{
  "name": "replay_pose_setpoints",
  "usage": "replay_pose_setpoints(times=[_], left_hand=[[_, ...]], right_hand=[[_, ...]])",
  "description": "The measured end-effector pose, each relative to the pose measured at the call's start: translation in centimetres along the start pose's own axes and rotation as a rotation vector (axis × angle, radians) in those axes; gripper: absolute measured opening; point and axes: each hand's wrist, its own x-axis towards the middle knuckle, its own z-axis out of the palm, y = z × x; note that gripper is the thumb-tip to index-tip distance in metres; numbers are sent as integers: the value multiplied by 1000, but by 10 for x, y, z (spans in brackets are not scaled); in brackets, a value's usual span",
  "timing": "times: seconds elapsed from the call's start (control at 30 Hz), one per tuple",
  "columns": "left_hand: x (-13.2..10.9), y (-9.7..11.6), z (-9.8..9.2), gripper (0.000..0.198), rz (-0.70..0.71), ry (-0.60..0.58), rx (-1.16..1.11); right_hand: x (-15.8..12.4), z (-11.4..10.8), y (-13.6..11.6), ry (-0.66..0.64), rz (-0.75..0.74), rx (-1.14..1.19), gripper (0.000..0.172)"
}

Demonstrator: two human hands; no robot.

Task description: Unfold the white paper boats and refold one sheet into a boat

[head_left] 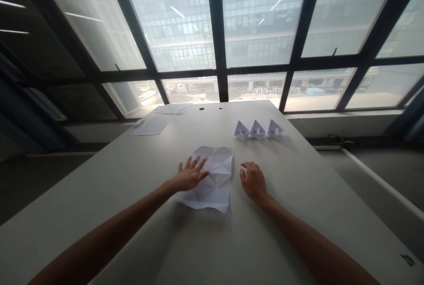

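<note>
A creased white sheet of paper (215,174) lies unfolded on the white table (298,214) in front of me. My left hand (190,174) rests flat on the sheet's left part with its fingers spread. My right hand (252,180) sits on the table just right of the sheet, apart from it, with its fingers curled downward and nothing visible in them. Three folded paper boats (258,129) stand in a row farther back on the right.
Flat white sheets of paper (155,122) lie at the far left of the table, by two small holes (202,109) in the tabletop. Behind the table's far edge stands a large window with dark frames (218,55).
</note>
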Motion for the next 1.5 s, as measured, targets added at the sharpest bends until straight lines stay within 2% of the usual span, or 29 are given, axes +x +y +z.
replay_pose_setpoints(times=[0.1, 0.17, 0.2, 0.27, 0.33, 0.43, 0.5, 0.57, 0.7, 0.8, 0.87, 0.97, 1.07, 1.13, 1.2, 1.27, 1.33, 1.4, 1.5], left_hand=[[20, 8, -38, 71, 66, -26, -20], [40, 28, -52, 62, 187, 22, -68], [49, 42, -52, 53, 226, 68, -106], [65, 72, -42, 41, 168, 170, -156], [73, 98, -20, 43, 95, 235, -164], [73, 116, 15, 46, 13, 312, -159], [70, 113, 31, 45, -2, 386, -107], [65, 100, 40, 46, 13, 408, -80], [55, 70, 43, 45, 13, 426, -80], [50, 59, 44, 45, 9, 429, -100], [49, 59, 44, 44, -3, 442, -118], [47, 64, 41, 42, 0, 498, -123], [42, 68, 34, 39, 62, 572, -111], [39, 70, 28, 37, 132, 604, -127], [37, 70, 23, 34, 213, 628, -170], [36, 71, 21, 31, 280, 651, -254], [37, 72, 20, 29, 304, 663, -370], [39, 72, 21, 28, 285, 665, -467], [42, 73, 20, 30, 227, 674, -578]], right_hand=[[0, 1, 2, 1, -7, 3, 26], [0, 1, 4, 7, -7, 13, 26], [0, 1, 5, 10, -7, 19, 26], [1, 0, 7, 16, -8, 31, 26], [1, 0, 9, 15, -16, 43, 26], [1, 1, 9, 16, -25, 60, 26], [1, 1, 9, 26, -26, 69, 25], [2, 1, 10, 33, -21, 84, 24], [13, 1, 15, 4, 70, 145, 24], [34, -1, 17, -16, 133, 125, 24], [54, -3, 16, -24, 115, 52, 27], [90, -4, 14, 15, 95, -77, 41], [123, -2, 16, -42, 99, -169, 52], [139, 0, 21, -82, 108, -210, 51], [148, 2, 26, -101, 117, -227, 38], [149, 4, 29, -82, 115, -220, 26], [138, 4, 28, -39, 98, -181, 23], [115, 3, 22, -9, 63, -115, 20], [67, -4, 5, -6, -38, 6, 16]])
